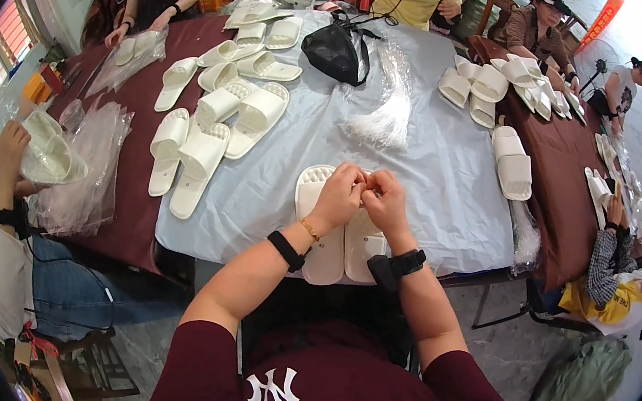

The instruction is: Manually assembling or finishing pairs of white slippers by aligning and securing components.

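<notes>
A pair of white slippers point(323, 258) lies side by side at the table's near edge, straight in front of me. Over their upper half, my left hand point(339, 196) and my right hand point(385, 201) meet with fingertips pinched together. What sits between the fingers is too small and hidden to name. Both hands cover much of the slippers' straps. Just beyond them lies a bundle of thin white strands point(382, 126), partly in clear plastic.
Several white slippers point(199, 153) spread over the pale blue sheet point(272, 194) to the left. A black bag point(336, 53) lies at the back. One slipper pair point(512, 163) stands right. Clear bags point(88, 165) cover the left table. Other people sit around, one holding bagged slippers point(50, 149).
</notes>
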A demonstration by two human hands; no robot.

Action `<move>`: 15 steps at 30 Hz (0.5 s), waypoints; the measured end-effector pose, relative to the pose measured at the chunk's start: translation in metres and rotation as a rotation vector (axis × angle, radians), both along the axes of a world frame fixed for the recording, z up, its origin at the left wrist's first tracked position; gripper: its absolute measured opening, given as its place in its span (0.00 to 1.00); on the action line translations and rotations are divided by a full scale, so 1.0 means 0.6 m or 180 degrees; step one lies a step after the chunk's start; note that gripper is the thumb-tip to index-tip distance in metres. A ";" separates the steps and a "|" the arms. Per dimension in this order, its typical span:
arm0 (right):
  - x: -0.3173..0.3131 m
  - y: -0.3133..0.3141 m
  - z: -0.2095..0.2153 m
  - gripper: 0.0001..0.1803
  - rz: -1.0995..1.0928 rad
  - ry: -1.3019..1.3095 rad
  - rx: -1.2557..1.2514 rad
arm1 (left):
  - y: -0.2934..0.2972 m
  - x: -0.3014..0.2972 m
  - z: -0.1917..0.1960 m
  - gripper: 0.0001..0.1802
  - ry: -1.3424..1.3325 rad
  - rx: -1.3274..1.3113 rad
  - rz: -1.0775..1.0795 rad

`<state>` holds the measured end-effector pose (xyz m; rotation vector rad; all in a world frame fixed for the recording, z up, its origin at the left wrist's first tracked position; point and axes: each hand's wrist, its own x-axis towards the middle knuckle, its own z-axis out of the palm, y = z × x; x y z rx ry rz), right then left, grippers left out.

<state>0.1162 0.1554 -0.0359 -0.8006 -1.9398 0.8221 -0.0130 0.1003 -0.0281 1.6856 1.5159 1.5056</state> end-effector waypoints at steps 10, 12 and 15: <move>0.066 -0.014 -0.006 0.14 -0.0740 0.0115 -0.0602 | -0.104 -0.031 0.058 0.11 0.1112 -0.0293 0.0447; 0.090 -0.022 0.002 0.13 -0.0940 -0.0043 -0.0857 | -0.141 -0.027 0.048 0.18 0.1601 -0.0893 0.0295; 0.092 -0.037 -0.031 0.14 -0.0685 -0.0176 -0.0850 | -0.160 -0.002 0.043 0.21 0.1938 -0.1438 0.0465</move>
